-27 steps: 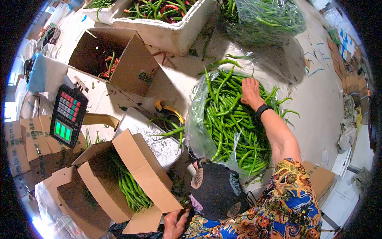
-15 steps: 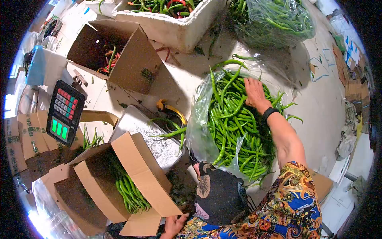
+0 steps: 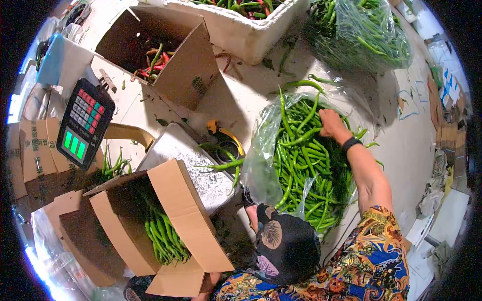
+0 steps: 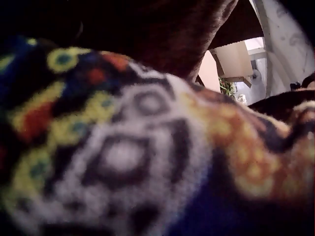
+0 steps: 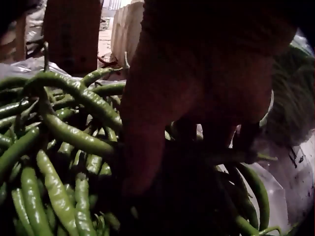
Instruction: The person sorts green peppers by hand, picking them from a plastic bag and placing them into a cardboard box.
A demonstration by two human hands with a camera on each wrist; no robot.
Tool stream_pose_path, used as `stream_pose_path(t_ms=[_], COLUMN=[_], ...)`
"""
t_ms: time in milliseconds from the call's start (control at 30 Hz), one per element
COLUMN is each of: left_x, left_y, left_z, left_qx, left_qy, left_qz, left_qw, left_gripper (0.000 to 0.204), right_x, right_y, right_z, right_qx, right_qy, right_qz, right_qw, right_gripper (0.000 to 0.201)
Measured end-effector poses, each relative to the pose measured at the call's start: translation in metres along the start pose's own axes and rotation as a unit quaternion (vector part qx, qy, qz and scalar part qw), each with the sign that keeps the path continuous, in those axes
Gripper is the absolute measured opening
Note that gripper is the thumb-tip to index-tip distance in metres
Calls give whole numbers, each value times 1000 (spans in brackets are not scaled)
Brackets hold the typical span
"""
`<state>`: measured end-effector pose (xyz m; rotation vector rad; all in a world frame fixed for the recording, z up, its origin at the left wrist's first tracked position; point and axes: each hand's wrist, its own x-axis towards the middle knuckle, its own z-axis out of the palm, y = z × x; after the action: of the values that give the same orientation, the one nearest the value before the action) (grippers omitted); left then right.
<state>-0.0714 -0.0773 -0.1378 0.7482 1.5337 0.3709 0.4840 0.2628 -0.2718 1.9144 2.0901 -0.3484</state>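
My right hand [image 3: 334,125] is down among long green chili peppers [image 3: 306,165] heaped in a clear plastic bag [image 3: 261,170]. Its fingers are curled, and in the right wrist view the thumb [image 5: 142,164] points down into the pile, with a dark pepper [image 5: 231,156] lying across by the fingers. Most of my left hand [image 3: 214,279] is hidden behind the flap of a cardboard box [image 3: 191,215], low in the head view. Patterned cloth [image 4: 147,152] fills the left wrist view, so its fingers do not show.
More green peppers [image 3: 165,236] lie inside the open box, beside a white scale platform [image 3: 196,170] and its display [image 3: 85,123]. A yellow-handled tool [image 3: 228,138] is on the floor. Behind stand another carton [image 3: 186,75], a foam box [image 3: 241,32] and a second pepper bag [image 3: 366,40].
My right hand's fingers were straighter over the peppers half a second ago and are now curled. My left hand showed more beside the box flap earlier. The head view has shifted.
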Motion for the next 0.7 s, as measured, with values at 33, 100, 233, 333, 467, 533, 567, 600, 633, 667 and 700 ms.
stream_pose_path(t_ms=[33,100,233,333,467,533,567,600,633,667,700], left_x=[1,3,11,8,9,8,10,12,10,8,9], left_y=[1,4,16,18,20,21,22,22,22,21,23], left_z=[1,1,2,6,-4,-10,-11,-11,-10,-10,-7], left_qx=[9,30,73,100,142,165,173,181,189,198,208], left_qy=[0,0,3,4,18,18,19,22,24,25,24], left_qz=[1,2,10,12,28,34,40,46,47,49,52], left_qw=[1000,1000,997,995,989,986,984,982,981,979,976], left_gripper=[33,33,32,31,30,30,30,29,29,29,29], right_x=[-8,-15,-23,-32,-25,-37,-43,-48,-61,-72,-84], right_y=[-8,-27,-32,-34,-33,-37,-37,-39,-51,-52,-53], right_z=[-3,-16,-25,-23,-28,-32,-36,-41,-64,-66,-72], right_qx=[-5,-21,-13,-6,-4,20,40,60,75,74,99], right_qy=[32,47,74,61,48,61,77,92,66,66,84], right_qz=[11,18,14,-12,-6,-12,-20,-30,-25,-26,-23], right_qw=[999,999,997,998,999,998,996,993,995,995,991], right_gripper=[53,50,45,41,38,40,43,45,46,46,46])
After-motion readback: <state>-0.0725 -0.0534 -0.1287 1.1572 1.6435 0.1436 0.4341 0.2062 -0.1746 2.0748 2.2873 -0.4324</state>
